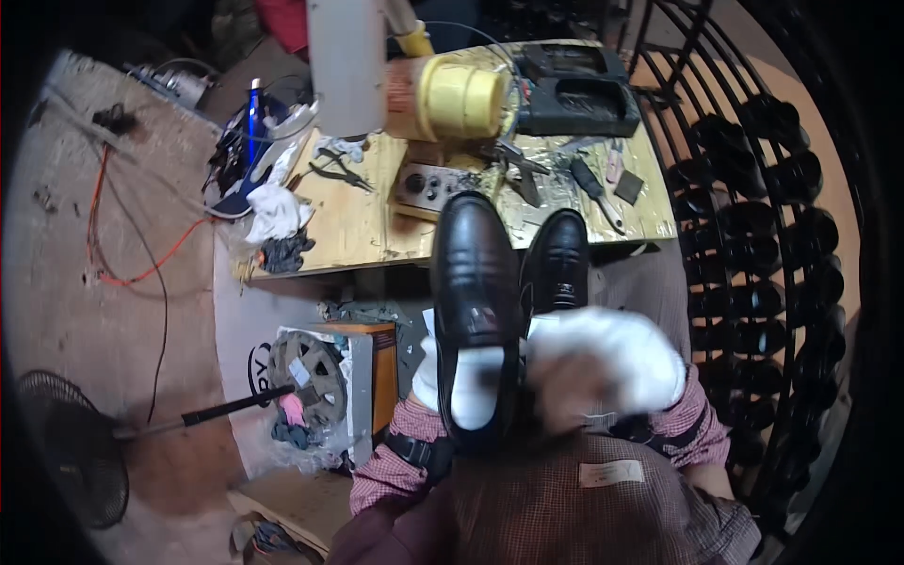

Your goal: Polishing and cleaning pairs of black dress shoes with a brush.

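Observation:
A black leather loafer [474,273] is held up in front of my body, toe away from me, with its pale insole showing. My left hand [426,379], in a white covering, is at its left side and grips it from beneath; the fingers are hidden behind the shoe. A second black shoe [557,264] points the same way just to the right, its heel end hidden. Over that end is my right hand [612,363], white and brownish and smeared by motion; its fingers cannot be made out.
Ahead stands a wooden workbench [348,231] with pliers [341,170], a brush [596,193], a knobbed control box [435,185] and a yellow cylindrical machine part [461,97]. A black rack of shoes [753,254] lines the right. At left is a pedestal fan [75,447].

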Motion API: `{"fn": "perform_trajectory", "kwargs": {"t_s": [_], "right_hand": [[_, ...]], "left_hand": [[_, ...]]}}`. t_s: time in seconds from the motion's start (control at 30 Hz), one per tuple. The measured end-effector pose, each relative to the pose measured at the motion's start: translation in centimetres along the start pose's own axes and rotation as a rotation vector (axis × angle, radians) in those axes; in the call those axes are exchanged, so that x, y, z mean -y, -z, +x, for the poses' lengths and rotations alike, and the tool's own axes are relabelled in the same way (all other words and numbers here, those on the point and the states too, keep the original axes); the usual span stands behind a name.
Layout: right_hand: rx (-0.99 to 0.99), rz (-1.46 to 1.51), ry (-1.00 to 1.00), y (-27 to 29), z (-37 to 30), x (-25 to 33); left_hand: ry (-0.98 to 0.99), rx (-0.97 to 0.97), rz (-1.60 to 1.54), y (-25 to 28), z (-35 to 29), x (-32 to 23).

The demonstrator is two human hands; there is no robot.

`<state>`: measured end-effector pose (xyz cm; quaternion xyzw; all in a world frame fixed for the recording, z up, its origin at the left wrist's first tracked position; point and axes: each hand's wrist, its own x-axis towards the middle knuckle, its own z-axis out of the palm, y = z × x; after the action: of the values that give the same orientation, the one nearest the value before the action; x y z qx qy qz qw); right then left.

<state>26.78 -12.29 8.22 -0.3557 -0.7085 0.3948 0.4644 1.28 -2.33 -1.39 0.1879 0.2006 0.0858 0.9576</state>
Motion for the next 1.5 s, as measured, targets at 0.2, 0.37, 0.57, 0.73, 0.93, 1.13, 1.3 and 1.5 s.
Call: {"fn": "perform_trajectory", "kwargs": {"t_s": [0.2, 0.37, 0.57, 0.73, 0.93, 1.13, 1.3, 1.5], "right_hand": [[-0.445, -0.822, -0.109, -1.3, -4.5, -1.4], [-0.139, -0.873, -0.290, -4.4, -5.8, -0.7], [0.124, -0.782, -0.271, -5.0, -7.1, -0.8], [0.158, -0.787, -0.313, -5.4, -6.0, -1.5], [0.224, -0.800, -0.356, -4.9, -5.0, -1.6], [0.183, -0.731, -0.343, -4.5, -5.0, -1.5], [0.194, -0.711, -0.388, -4.7, -5.4, -1.6], [0.201, -0.738, -0.401, -4.9, -5.6, -1.9]], "left_hand": [[-0.274, 0.003, -0.162, 3.5, -0.3, -2.1], [-0.445, -0.390, 0.074, 3.0, 1.7, -6.1], [-0.610, -0.435, 0.217, 0.0, 3.2, -10.1], [-0.731, -0.484, 0.240, -1.2, 2.7, -10.6], [-0.682, -0.492, 0.208, 0.1, 1.5, -8.9], [-0.423, 0.073, -0.246, 1.4, 1.4, -7.3], [-0.364, 0.258, -0.469, 2.1, 3.2, -7.3], [-0.275, 0.392, -0.471, 4.4, 5.4, -10.1]]}}
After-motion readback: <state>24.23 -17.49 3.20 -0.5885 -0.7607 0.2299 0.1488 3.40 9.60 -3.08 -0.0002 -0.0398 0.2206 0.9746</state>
